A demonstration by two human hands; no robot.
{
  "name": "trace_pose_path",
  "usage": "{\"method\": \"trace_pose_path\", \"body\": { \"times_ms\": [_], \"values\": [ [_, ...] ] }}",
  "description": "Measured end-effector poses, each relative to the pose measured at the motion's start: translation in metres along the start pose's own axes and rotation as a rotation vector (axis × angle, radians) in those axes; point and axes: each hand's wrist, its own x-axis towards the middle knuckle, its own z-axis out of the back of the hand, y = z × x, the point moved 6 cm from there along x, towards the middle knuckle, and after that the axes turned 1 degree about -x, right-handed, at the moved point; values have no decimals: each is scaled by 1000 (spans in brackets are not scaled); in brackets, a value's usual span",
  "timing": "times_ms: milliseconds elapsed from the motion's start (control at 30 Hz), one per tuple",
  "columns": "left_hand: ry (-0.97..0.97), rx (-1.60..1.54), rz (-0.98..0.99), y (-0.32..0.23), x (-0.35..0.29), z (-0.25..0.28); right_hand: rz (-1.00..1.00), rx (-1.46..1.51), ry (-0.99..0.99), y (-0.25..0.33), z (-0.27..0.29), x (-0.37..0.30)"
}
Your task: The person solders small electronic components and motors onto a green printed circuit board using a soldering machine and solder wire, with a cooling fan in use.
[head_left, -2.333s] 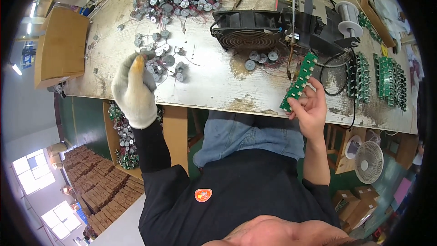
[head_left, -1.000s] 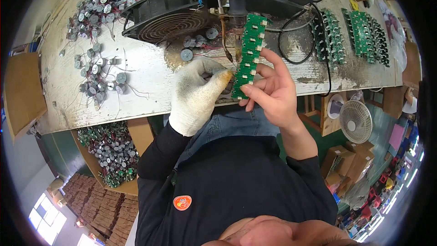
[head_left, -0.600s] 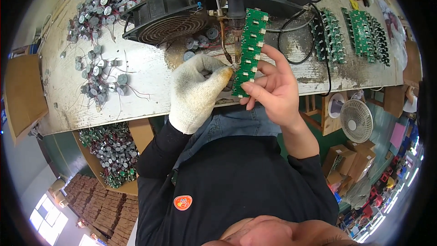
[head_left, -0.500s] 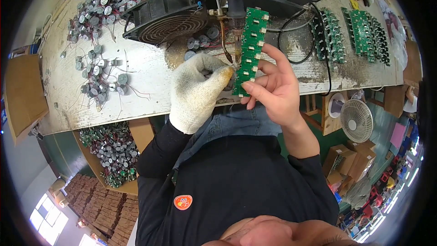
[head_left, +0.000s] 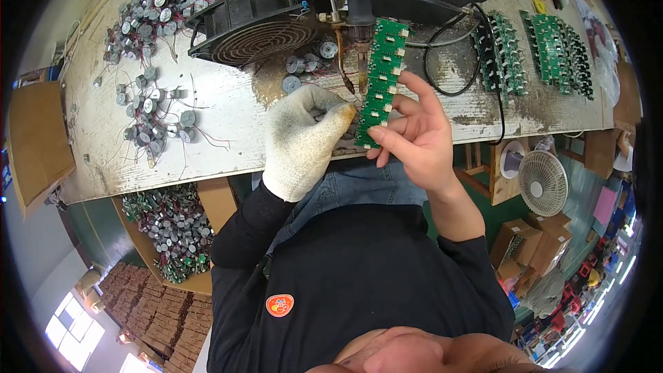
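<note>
My right hand (head_left: pixel 423 141), bare, grips a long green circuit board (head_left: pixel 381 86) near its lower end, thumb on the face and fingers behind. White connectors run down the board's right side. My left hand (head_left: pixel 300 141) wears a whitish knit glove with a browned thumb tip. Its thumb and fingers are pinched together close to the board's left edge; what they hold is hidden. Just above the pinch points the tip of a soldering iron (head_left: pixel 362 62), fixed upright, and beside it a thin bent metal tube (head_left: pixel 342 65).
Black fans (head_left: pixel 262 40) stand behind my hands. Small wired motors lie in piles (head_left: pixel 148 107) on the left, and a few (head_left: pixel 304 63) near the iron. More boards (head_left: pixel 504 55) stand in rows at right, past a black cable (head_left: pixel 498 107). A box of motors (head_left: pixel 176 235) sits below the table.
The board has dropped slightly toward me, its upper end lower beside the iron. My left hand has shifted a little to the right, still pinched. The right hand keeps its grip.
</note>
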Motion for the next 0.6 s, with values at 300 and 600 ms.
{"method": "trace_pose_path", "body": {
  "times_ms": [300, 600],
  "values": [
    [27, -12, -40, -2, -1, 0, -14, 22, -1, -1, -1, -1],
    [63, 11, -18, -5, 1, -1, -16, 29, 15, -1, -2, -1]
  ]
}}
